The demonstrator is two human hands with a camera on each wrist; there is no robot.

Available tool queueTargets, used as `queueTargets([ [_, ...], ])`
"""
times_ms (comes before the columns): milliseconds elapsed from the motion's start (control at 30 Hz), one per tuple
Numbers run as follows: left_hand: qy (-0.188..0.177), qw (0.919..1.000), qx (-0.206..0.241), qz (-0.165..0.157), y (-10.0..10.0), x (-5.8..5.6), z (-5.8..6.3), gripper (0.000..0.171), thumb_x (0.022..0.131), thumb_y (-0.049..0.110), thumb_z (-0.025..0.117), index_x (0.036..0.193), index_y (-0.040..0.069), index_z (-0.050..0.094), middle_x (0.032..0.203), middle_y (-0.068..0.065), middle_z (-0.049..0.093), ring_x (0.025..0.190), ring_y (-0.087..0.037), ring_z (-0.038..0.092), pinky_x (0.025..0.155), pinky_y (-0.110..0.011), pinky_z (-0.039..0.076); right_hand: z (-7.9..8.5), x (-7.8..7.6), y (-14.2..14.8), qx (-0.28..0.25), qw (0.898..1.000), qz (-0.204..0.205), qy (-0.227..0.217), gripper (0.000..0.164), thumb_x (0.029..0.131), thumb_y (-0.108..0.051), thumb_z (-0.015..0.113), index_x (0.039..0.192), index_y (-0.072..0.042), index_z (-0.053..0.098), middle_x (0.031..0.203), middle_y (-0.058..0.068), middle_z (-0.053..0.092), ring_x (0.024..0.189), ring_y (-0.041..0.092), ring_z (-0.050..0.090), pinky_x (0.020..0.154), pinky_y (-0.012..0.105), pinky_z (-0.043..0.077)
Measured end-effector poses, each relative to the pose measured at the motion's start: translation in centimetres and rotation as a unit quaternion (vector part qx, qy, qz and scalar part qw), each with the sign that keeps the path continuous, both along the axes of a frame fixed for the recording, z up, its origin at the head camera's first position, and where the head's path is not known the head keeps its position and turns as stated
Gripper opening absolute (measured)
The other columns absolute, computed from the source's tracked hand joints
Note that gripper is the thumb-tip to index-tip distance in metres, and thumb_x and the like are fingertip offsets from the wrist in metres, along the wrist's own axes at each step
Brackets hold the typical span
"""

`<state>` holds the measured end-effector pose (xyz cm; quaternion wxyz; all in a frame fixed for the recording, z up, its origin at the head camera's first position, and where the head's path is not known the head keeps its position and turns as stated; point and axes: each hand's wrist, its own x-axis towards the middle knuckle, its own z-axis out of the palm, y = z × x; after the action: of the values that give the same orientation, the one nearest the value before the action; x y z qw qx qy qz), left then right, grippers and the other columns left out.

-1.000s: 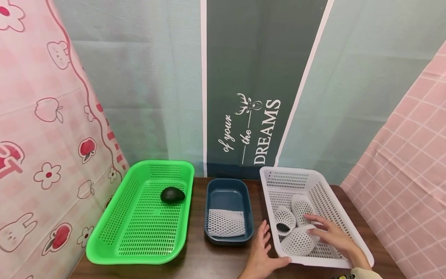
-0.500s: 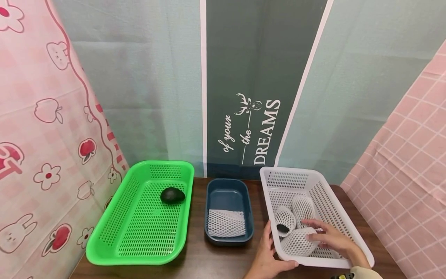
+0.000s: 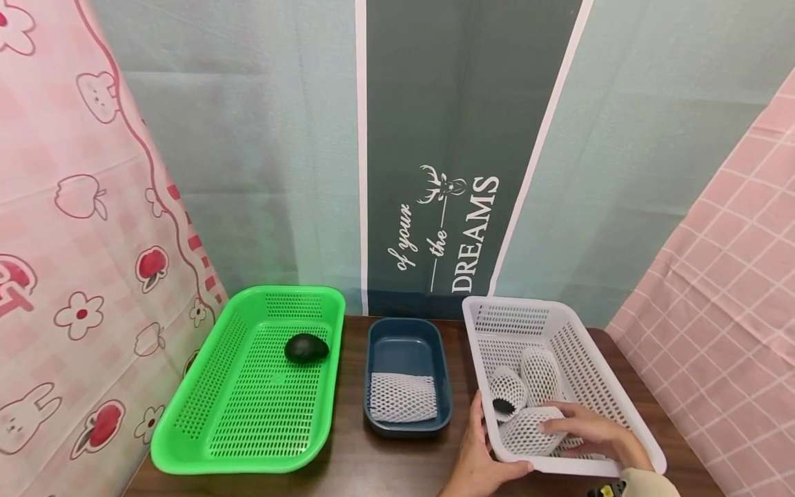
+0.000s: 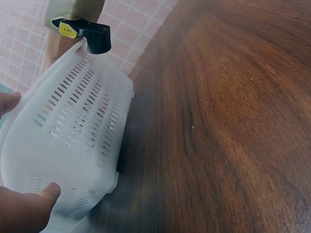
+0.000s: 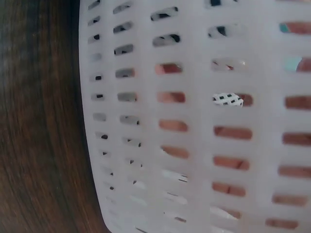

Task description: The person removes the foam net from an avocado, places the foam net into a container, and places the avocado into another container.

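In the head view, a white basket (image 3: 605, 373) at the right holds several pieces in white foam net sleeves. My left hand (image 3: 478, 459) grips its near left corner, thumb (image 4: 47, 196) against the outer wall in the left wrist view. Inside, my right hand (image 3: 593, 431) holds the right end of the nearest net-wrapped piece (image 3: 528, 433); its contents are hidden. Behind lie another net-wrapped piece (image 3: 540, 376) and a net-wrapped avocado (image 3: 504, 406) whose dark end shows. The right wrist view looks through the basket's slotted wall (image 5: 199, 111), with skin and a bit of netting beyond it.
A green basket (image 3: 163, 442) at the left contains one bare dark avocado (image 3: 306, 348). Between the baskets stands a blue tray (image 3: 375, 345) with a flat foam net sleeve (image 3: 404, 398) in it. Curtains close off the back and sides of the wooden table (image 3: 385, 462).
My left hand has moved right onto the white basket's corner. My right hand has come down and closed its fingers on the nearest net-wrapped piece. The green basket and blue tray stay put.
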<state>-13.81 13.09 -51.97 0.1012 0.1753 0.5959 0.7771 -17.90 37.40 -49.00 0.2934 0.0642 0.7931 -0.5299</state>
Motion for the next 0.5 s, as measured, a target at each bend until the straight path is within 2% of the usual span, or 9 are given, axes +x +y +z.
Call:
queueTargets([
  [167,0.018,0.9998,-0.001,-0.001,-0.02,-0.02,-0.08,0.113,0.063,0.011,0.081,0.142,0.018,0.001,0.139,-0.008,0.020,0.119,-0.018,0.035,0.089,-0.026,0.038,0.05,-0.08,-0.64,-0.052,0.998,0.016,-0.008,0.053,0.084,-0.019,0.057,0.126,0.003,0.034,0.098,0.012,0.054,0.087,0.026,0.056,0.070,0.046,0.047],
  [400,0.034,0.9934,-0.106,0.028,0.04,0.11,-0.54,0.117,0.060,0.032,0.082,0.143,0.024,0.000,0.143,-0.004,0.016,0.124,-0.016,0.023,0.097,-0.024,0.026,-0.41,-0.13,-0.84,-0.096,0.995,0.036,-0.007,0.053,0.081,-0.010,0.061,0.126,-0.001,0.035,0.098,0.014,0.053,0.084,0.027,0.058,0.067,0.044,0.049],
  [500,0.029,0.9934,-0.107,0.030,0.12,0.09,-0.65,0.118,0.059,0.032,0.083,0.143,0.026,0.000,0.143,-0.002,0.015,0.125,-0.016,0.022,0.097,-0.024,0.025,-0.50,-0.09,-0.72,-0.117,0.992,0.049,-0.007,0.053,0.079,-0.006,0.062,0.125,-0.001,0.036,0.096,0.016,0.054,0.082,0.029,0.059,0.065,0.042,0.049],
])
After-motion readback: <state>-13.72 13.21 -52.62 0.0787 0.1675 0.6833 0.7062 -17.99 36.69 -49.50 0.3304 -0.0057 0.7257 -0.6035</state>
